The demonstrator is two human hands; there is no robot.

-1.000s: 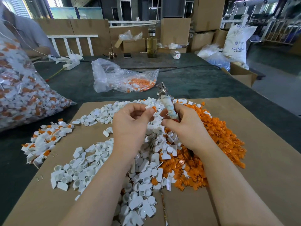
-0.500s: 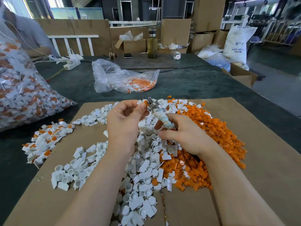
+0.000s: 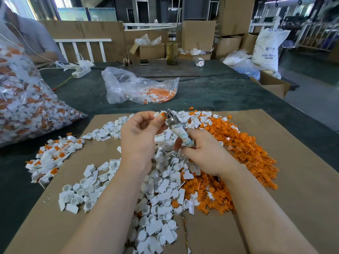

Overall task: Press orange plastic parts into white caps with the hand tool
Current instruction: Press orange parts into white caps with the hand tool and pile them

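Nearest, white caps (image 3: 161, 202) and orange parts (image 3: 244, 154) lie heaped on cardboard (image 3: 293, 180) atop the counter (image 3: 220, 96). Above them the right hand (image 3: 207, 153) has its grip wrapped round the hand tool (image 3: 180, 130), whose metal tip meets a cap (image 3: 158, 114) pinched in the left hand (image 3: 139, 136). Beyond lies a plastic bag (image 3: 135, 87).

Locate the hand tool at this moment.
In the head view the hand tool sits just above centre, gripped by the right hand, its metal head tilted up-left against the cap pinched in the left hand.
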